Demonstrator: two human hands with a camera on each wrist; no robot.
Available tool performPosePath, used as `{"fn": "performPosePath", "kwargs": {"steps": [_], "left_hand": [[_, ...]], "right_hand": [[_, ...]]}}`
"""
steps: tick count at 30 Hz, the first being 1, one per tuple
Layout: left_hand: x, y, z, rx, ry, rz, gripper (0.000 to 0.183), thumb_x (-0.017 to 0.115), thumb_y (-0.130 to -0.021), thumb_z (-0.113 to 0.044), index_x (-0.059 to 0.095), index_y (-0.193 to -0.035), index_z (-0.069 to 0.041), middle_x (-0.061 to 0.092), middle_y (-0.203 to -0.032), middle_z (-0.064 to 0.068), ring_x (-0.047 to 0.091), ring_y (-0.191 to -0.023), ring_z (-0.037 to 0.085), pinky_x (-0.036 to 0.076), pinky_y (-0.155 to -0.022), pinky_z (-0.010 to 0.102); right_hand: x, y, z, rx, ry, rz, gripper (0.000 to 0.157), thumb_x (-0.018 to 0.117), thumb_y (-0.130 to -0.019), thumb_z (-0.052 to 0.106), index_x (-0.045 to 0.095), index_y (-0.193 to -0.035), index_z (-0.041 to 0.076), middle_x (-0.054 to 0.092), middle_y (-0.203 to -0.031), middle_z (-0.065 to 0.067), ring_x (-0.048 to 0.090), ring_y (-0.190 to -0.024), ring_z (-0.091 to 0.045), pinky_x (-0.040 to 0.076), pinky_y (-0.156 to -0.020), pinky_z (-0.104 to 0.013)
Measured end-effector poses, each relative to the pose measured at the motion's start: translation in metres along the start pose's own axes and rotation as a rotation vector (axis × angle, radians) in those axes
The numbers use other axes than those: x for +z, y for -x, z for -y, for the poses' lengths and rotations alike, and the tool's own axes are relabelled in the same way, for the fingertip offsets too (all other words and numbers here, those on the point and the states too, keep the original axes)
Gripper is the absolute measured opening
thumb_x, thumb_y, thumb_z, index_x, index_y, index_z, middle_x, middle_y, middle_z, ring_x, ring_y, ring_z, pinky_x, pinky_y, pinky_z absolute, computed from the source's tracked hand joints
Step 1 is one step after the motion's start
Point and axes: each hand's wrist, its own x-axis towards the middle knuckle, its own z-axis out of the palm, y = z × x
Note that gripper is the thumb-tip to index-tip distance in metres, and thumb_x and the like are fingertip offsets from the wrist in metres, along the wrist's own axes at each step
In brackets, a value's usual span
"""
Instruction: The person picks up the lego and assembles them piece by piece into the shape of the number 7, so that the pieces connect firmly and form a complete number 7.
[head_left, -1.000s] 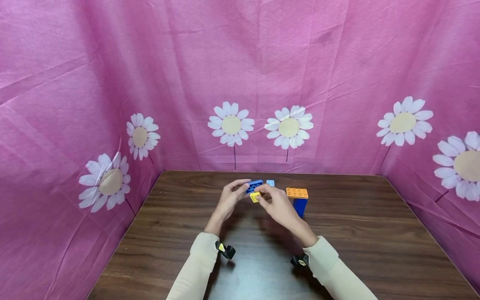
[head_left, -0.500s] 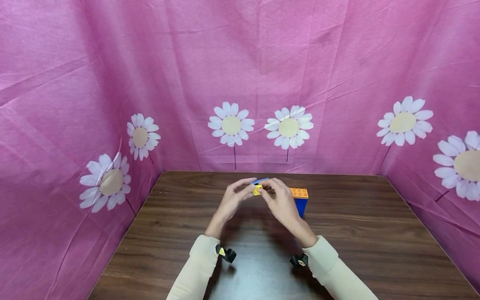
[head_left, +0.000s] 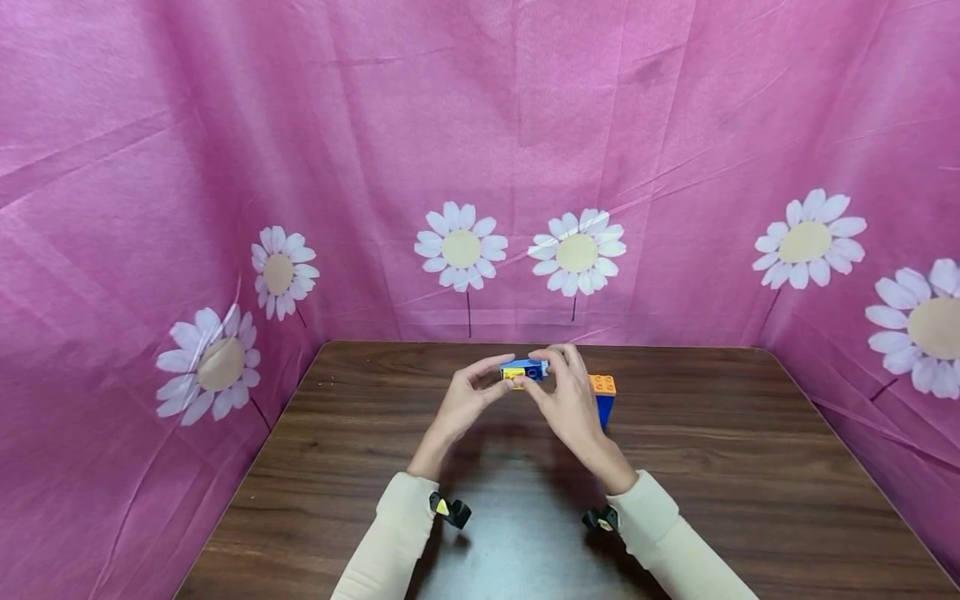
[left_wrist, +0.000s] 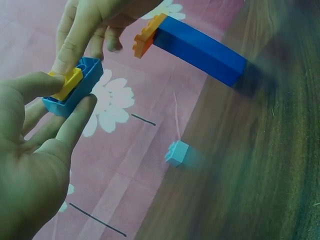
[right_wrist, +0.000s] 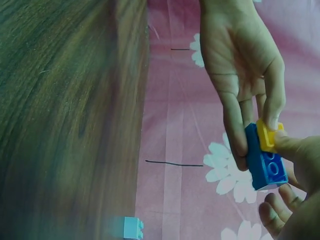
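A blue brick [head_left: 535, 372] is held up above the table between both hands, its hollow underside showing. Against that underside sits a smaller yellow brick [right_wrist: 269, 136]. My left hand [head_left: 461, 402] grips the blue brick, its fingers along the outer side and its thumb on the yellow brick. From the other side my right hand [head_left: 568, 408] pinches the yellow brick, thumb pressing on it and fingers behind the blue brick. Whether the two bricks are fully joined cannot be told.
To the right stands a tall blue block tower [left_wrist: 202, 52] with an orange brick [head_left: 603, 384] across its top, partly hidden by the right hand. A small light blue brick [left_wrist: 177, 153] rests near the table's far edge. A pink flowered cloth [head_left: 675, 125] hangs behind the wooden table [head_left: 712, 467].
The right hand has brought the yellow brick up and left against the blue brick's underside. Its fingers have since shifted to the blue brick's right end. The left hand has barely moved.
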Motion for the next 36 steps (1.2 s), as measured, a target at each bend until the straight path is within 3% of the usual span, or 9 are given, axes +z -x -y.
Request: {"fn": "performPosePath", "kwargs": {"steps": [6,14,21,27,30,36], "left_hand": [[0.002,0.002,-0.005,0.026,-0.108,0.032,0.044,0.07,-0.103,-0.008,0.064,-0.146,-0.003,0.072,-0.129,0.021,0.072,-0.101,0.007,0.062,-0.098,0.041],[0.007,0.003,-0.01,0.025,-0.148,0.014,0.046,0.069,-0.104,-0.013,0.062,-0.149,-0.008,0.071,-0.128,0.018,0.067,-0.101,0.013,0.057,-0.088,0.021],[0.007,0.005,-0.013,0.014,-0.143,0.035,0.046,0.07,-0.105,-0.018,0.063,-0.149,-0.011,0.064,-0.148,0.014,0.07,-0.119,0.023,0.06,-0.095,0.027],[0.008,0.005,-0.013,0.04,-0.146,0.021,0.044,0.072,-0.104,-0.017,0.065,-0.147,-0.009,0.069,-0.139,0.016,0.071,-0.117,0.021,0.06,-0.095,0.026],[0.009,0.004,-0.014,0.062,-0.155,0.017,0.042,0.071,-0.104,-0.014,0.066,-0.145,-0.008,0.073,-0.13,0.018,0.071,-0.109,0.016,0.06,-0.092,0.024],[0.011,0.004,-0.016,0.087,-0.099,0.016,0.042,0.072,-0.102,-0.007,0.065,-0.143,-0.003,0.073,-0.126,0.024,0.071,-0.106,0.01,0.061,-0.094,0.027]], "right_hand": [[-0.002,0.003,-0.004,0.002,-0.037,0.036,0.037,0.084,-0.093,0.028,0.072,-0.124,0.01,0.062,-0.126,-0.009,0.063,-0.097,-0.027,0.055,-0.075,-0.036],[-0.007,0.004,-0.008,-0.098,-0.091,0.081,0.036,0.086,-0.091,0.021,0.076,-0.126,0.019,0.059,-0.137,-0.008,0.055,-0.127,-0.028,0.054,-0.091,-0.046],[-0.007,0.007,-0.011,-0.102,-0.111,0.079,0.038,0.084,-0.093,0.019,0.077,-0.13,0.023,0.06,-0.139,-0.007,0.054,-0.13,-0.03,0.053,-0.092,-0.047],[-0.008,0.009,-0.011,-0.111,-0.115,0.076,0.041,0.084,-0.092,0.015,0.074,-0.132,0.018,0.058,-0.142,-0.01,0.058,-0.126,-0.028,0.055,-0.09,-0.039],[-0.009,0.008,-0.009,-0.07,-0.166,0.103,0.047,0.083,-0.094,0.015,0.068,-0.139,0.013,0.056,-0.144,-0.012,0.061,-0.125,-0.027,0.058,-0.092,-0.037],[-0.014,0.006,-0.008,0.122,-0.315,0.189,0.055,0.081,-0.097,0.022,0.06,-0.146,0.012,0.064,-0.14,-0.01,0.065,-0.122,-0.027,0.06,-0.101,-0.048]]}}
